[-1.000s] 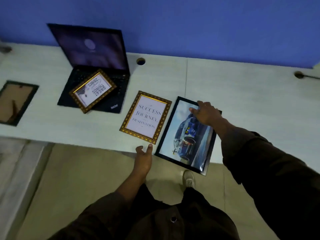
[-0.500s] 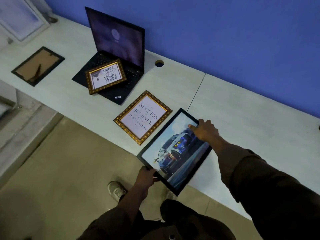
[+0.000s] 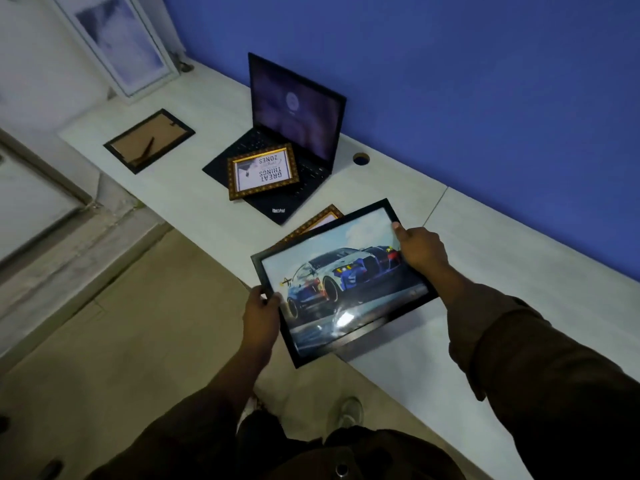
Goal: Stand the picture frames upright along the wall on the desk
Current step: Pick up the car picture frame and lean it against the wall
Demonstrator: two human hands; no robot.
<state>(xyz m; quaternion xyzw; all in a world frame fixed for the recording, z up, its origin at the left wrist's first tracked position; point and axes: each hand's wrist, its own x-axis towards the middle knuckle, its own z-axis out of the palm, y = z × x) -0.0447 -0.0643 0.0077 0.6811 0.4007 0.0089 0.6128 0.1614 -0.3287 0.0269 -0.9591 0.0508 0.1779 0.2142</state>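
Car picture frame [image 3: 341,282] gripped by both hands, gold frame [image 3: 262,171] on laptop [image 3: 277,157]

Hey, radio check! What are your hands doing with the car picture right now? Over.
Left hand, right hand grip car picture frame, lifted off desk. Not upright yet. Gold frame partly hidden beneath.

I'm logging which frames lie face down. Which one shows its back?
The black frame at the desk's far left: its brown backing board and stand face up. The car frame, both gold frames show their fronts.

sleeves [image 3: 540,358]: dark brown, long, loose cuffs | shoe [image 3: 348,412]: pale | hands [image 3: 420,249]: bare
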